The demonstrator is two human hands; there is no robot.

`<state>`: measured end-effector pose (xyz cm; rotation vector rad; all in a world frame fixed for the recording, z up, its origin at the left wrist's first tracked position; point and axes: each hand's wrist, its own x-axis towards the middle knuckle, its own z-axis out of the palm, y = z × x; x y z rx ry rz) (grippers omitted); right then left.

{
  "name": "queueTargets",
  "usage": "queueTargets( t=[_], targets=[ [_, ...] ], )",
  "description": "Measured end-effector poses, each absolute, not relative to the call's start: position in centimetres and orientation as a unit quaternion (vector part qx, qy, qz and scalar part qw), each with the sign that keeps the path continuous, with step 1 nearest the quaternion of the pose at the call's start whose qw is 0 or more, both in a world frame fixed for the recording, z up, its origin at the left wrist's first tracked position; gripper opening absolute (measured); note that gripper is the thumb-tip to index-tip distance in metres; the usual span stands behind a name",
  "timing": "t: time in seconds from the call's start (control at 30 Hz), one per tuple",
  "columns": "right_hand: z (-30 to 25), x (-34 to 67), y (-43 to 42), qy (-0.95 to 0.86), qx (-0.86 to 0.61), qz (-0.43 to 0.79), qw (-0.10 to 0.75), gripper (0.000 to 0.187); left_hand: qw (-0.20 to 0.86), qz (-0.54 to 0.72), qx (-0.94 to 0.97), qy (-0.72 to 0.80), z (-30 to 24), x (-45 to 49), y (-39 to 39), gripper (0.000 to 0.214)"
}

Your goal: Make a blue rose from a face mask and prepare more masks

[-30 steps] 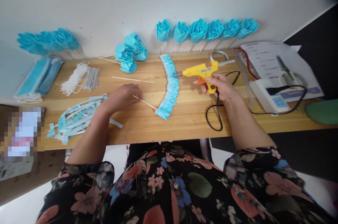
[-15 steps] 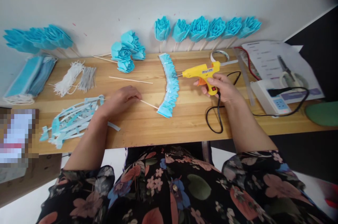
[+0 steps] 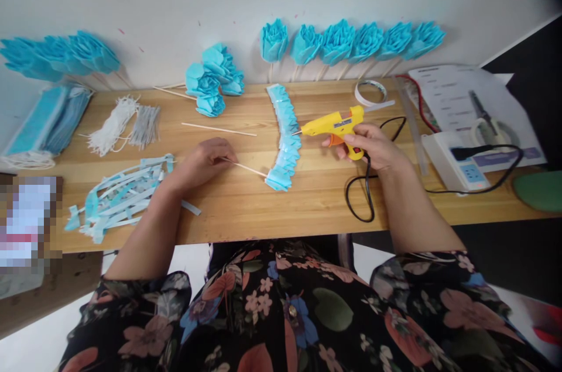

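Left fingers [image 3: 225, 152] pinch a stick [image 3: 250, 169], right fingers [image 3: 341, 152] wrap a glue gun [image 3: 331, 124], blue strip [image 3: 287, 145] between.

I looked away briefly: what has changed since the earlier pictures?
The right hand moved the yellow glue gun along the pleated blue strip, towards its near end. Nothing was visibly grasped or released: the left hand still holds a thin stick.

The tabletop [image 3: 246, 217] is smooth wood with a soft sheen. The glue gun [image 3: 327, 125] is smooth plastic with a thin metal nozzle [image 3: 296, 134]; the pleated strip [image 3: 287, 155] looks like matt nonwoven cloth, shiny in spots. The stick [image 3: 252, 169] at its near end is bare wood, the power strip [image 3: 448, 161] at right smooth plastic.
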<state>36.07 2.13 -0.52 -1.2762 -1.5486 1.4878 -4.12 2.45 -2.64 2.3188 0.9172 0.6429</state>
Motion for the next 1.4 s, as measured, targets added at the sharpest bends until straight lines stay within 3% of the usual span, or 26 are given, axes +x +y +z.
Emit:
queueTargets(
  t=[0.33,0.9,1.23,1.4],
  targets=[
    [-0.9,36.3,2.2,-0.600,-0.477,0.567,0.301,0.048,0.261,0.246,0.873,0.330,-3.2,-4.5,2.6,0.020],
    [-0.6,35.5,1.6,-0.639,-0.394,0.632,0.195,0.046,0.273,0.237,0.872,0.331,-3.2,-4.6,2.6,0.023],
    [-1.3,34.8,1.8,-0.708,-0.363,0.587,0.155,0.029,0.276,0.226,0.872,0.334,-2.9,-4.6,2.6,0.027],
    [-1.2,35.0,1.7,-0.706,-0.389,0.566,0.172,0.029,0.280,0.228,0.873,0.328,-3.1,-4.6,2.7,0.028]
  ],
)
